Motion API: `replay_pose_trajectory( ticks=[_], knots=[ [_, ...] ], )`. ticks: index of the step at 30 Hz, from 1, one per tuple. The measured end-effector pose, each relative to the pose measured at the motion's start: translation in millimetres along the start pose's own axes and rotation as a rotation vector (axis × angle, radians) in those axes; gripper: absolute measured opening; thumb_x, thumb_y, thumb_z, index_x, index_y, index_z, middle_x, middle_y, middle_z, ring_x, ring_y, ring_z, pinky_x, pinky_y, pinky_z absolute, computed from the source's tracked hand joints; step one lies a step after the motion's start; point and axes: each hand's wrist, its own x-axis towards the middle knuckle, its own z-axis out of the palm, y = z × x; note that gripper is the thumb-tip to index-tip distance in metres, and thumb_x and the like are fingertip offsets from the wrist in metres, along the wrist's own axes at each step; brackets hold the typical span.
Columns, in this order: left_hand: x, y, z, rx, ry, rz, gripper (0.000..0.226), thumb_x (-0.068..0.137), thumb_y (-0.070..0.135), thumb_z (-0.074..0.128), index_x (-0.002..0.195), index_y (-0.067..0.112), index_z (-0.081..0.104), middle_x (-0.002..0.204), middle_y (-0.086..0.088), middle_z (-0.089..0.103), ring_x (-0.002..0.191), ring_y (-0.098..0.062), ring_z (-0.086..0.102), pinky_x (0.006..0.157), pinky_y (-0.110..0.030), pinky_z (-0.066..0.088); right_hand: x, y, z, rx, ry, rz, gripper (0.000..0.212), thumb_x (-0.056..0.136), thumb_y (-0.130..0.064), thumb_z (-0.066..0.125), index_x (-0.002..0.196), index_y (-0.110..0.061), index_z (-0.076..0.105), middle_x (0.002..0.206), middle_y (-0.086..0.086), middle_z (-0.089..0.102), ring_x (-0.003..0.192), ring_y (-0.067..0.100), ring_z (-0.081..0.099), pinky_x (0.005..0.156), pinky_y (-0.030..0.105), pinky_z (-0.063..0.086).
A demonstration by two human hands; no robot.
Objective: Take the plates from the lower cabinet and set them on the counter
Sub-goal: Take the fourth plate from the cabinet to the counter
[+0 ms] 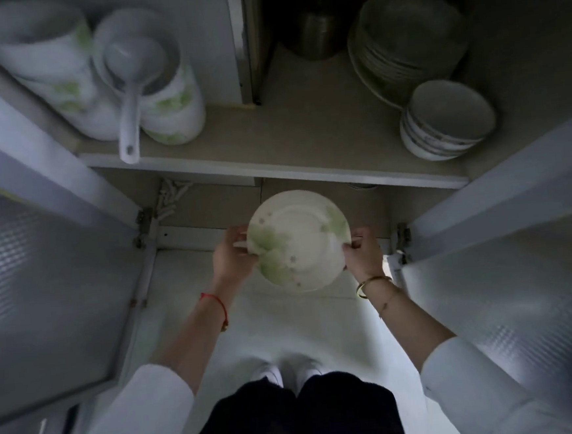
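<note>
A stack of white plates with green leaf prints (299, 239) hangs just outside the bottom compartment of the open lower cabinet, above the floor. My left hand (232, 255) grips the stack's left rim. My right hand (362, 253) grips the right rim. How many plates are in the stack is unclear. The counter is out of view.
The cabinet shelf (271, 139) carries stacked green-print bowls (166, 99) with a white ladle (132, 102), a stack of grey plates (407, 39) and small bowls (448, 118). Both frosted doors stand open, one at the left (43, 277), one at the right (508, 274).
</note>
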Motion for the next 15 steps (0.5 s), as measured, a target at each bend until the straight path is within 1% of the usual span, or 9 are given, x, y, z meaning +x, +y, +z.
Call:
replay_pose_trajectory(
  ticks=[2, 3, 4, 5, 7, 9, 10, 13, 15],
  knots=[
    [-34, 17, -21, -0.021, -0.011, -0.017, 0.048, 0.078, 0.003, 0.075, 0.122, 0.016, 0.059, 0.103, 0.001, 0.067, 0.076, -0.011, 0.064, 0.055, -0.009, 0.048, -32, -16, -21, -0.021, -0.013, 0.001, 0.021, 0.084, -0.003, 0.056, 0.104, -0.008, 0.056, 0.077, -0.005, 0.059, 0.090, 0.033, 0.065, 0.070, 0.030, 0.044],
    [-50, 30, -34, -0.026, -0.007, -0.024, 0.048, 0.078, 0.004, 0.075, 0.121, 0.018, 0.059, 0.102, 0.002, 0.067, 0.075, -0.007, 0.064, 0.053, -0.006, 0.046, -49, -28, -35, -0.020, -0.022, 0.005, 0.021, 0.084, -0.003, 0.056, 0.105, -0.009, 0.056, 0.076, -0.008, 0.057, 0.090, 0.032, 0.064, 0.069, 0.027, 0.039],
    [-65, 41, -45, -0.032, -0.002, -0.033, 0.048, 0.078, 0.004, 0.075, 0.120, 0.019, 0.059, 0.101, 0.003, 0.067, 0.074, -0.006, 0.064, 0.053, -0.006, 0.046, -64, -37, -45, -0.013, -0.030, 0.008, 0.022, 0.085, -0.003, 0.056, 0.106, -0.009, 0.055, 0.077, -0.007, 0.058, 0.091, 0.032, 0.064, 0.070, 0.026, 0.039],
    [-80, 51, -55, -0.042, 0.001, -0.040, 0.048, 0.076, 0.003, 0.076, 0.118, 0.020, 0.060, 0.100, 0.002, 0.067, 0.075, -0.008, 0.064, 0.055, -0.007, 0.047, -79, -46, -56, -0.011, -0.034, 0.014, 0.022, 0.086, -0.003, 0.055, 0.107, -0.009, 0.055, 0.081, -0.004, 0.060, 0.092, 0.032, 0.064, 0.072, 0.028, 0.042],
    [-109, 77, -78, -0.078, -0.012, -0.043, 0.048, 0.073, -0.001, 0.076, 0.114, 0.020, 0.061, 0.100, 0.002, 0.069, 0.079, -0.013, 0.067, 0.057, -0.009, 0.048, -106, -68, -80, 0.007, -0.039, 0.033, 0.021, 0.086, -0.002, 0.055, 0.107, -0.008, 0.053, 0.086, 0.005, 0.063, 0.092, 0.036, 0.065, 0.078, 0.039, 0.052],
    [-140, 98, -97, -0.113, 0.003, -0.048, 0.050, 0.069, -0.002, 0.076, 0.111, 0.021, 0.065, 0.101, 0.005, 0.072, 0.086, -0.011, 0.069, 0.058, -0.005, 0.047, -135, -88, -105, 0.034, -0.068, 0.048, 0.020, 0.087, -0.002, 0.055, 0.105, -0.009, 0.052, 0.089, 0.011, 0.065, 0.088, 0.040, 0.066, 0.080, 0.053, 0.055],
    [-157, 108, -106, -0.128, 0.015, -0.048, 0.052, 0.067, -0.001, 0.077, 0.111, 0.024, 0.066, 0.100, 0.007, 0.073, 0.088, -0.008, 0.070, 0.059, -0.005, 0.047, -150, -96, -118, 0.045, -0.075, 0.049, 0.019, 0.088, -0.003, 0.056, 0.105, -0.011, 0.053, 0.089, 0.010, 0.065, 0.086, 0.039, 0.066, 0.080, 0.056, 0.056],
    [-203, 140, -134, -0.211, -0.001, -0.053, 0.056, 0.068, -0.010, 0.074, 0.115, 0.019, 0.064, 0.103, 0.001, 0.072, 0.089, -0.010, 0.069, 0.060, -0.009, 0.050, -196, -124, -157, 0.051, -0.077, 0.080, 0.019, 0.088, -0.006, 0.056, 0.106, -0.013, 0.054, 0.083, 0.003, 0.063, 0.082, 0.035, 0.066, 0.081, 0.055, 0.056],
    [-232, 161, -152, -0.237, -0.031, -0.059, 0.058, 0.070, -0.014, 0.071, 0.116, 0.021, 0.061, 0.103, 0.000, 0.070, 0.086, -0.009, 0.067, 0.060, -0.009, 0.050, -225, -143, -182, 0.074, -0.071, 0.108, 0.019, 0.087, -0.005, 0.055, 0.101, -0.017, 0.052, 0.076, -0.002, 0.060, 0.079, 0.037, 0.066, 0.080, 0.054, 0.056]
  ],
)
